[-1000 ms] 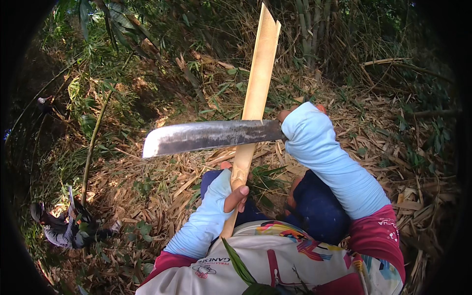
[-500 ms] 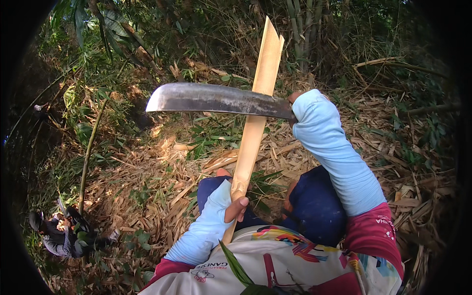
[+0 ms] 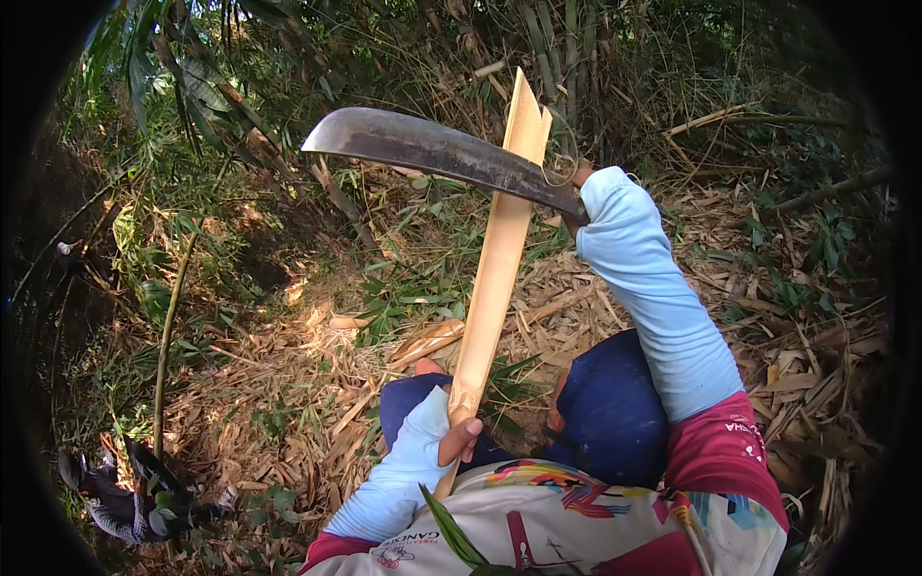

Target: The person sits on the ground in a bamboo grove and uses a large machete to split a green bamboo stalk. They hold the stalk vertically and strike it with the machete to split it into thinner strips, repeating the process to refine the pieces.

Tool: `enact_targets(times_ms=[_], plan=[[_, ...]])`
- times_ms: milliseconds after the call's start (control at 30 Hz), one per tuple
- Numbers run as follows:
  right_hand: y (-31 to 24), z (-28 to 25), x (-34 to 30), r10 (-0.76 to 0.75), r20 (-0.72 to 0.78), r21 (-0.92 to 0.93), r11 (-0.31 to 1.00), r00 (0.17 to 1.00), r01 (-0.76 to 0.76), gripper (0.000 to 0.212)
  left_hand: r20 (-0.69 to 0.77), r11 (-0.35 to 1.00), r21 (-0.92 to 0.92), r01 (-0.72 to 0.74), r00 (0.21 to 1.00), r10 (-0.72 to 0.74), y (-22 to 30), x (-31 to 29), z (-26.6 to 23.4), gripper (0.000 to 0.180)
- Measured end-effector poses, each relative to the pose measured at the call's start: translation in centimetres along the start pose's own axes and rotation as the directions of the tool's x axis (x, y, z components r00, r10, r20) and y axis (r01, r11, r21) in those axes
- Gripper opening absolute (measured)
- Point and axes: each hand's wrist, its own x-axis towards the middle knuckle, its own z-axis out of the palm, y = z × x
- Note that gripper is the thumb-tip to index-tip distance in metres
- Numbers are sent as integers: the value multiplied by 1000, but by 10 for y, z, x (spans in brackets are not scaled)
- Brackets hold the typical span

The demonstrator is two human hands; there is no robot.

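In the head view, the left hand (image 3: 460, 442) is wrapped around the near part of a split bamboo strip (image 3: 493, 288), which runs away from the person to a jagged far tip, leaning slightly right. Farther off on the right, the right hand (image 3: 581, 174), partly hidden by a light blue sleeve (image 3: 634, 264), is clenched on a machete (image 3: 413, 140); its blade crosses the strip's far part and points left. Dry leaves (image 3: 298, 389) litter the ground, and another person (image 3: 120, 514) is at the near left

Dry, straw-coloured leaves (image 3: 317, 403) thickly litter the brown ground (image 3: 229, 449)
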Motion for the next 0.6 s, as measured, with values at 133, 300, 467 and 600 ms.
enact_targets(times_ms=[133,300,467,600], plan=[[-4,3,-7,-18,48,-20,1000,999,19,22,-29,1000,11,-23,999,24,0,-2,-2,56],[15,2,28,146,443,-66,989,885,-130,30,-17,1000,29,-10,1000,11,-4,0,0,58],[35,6,1,54,-198,108,994,979,-33,29,13,999,52,-1,1000,1,0,-1,3,59],[20,-5,14,132,246,-50,991,960,-123,32,-2,1000,10,-4,1000,4,2,-3,4,58]])
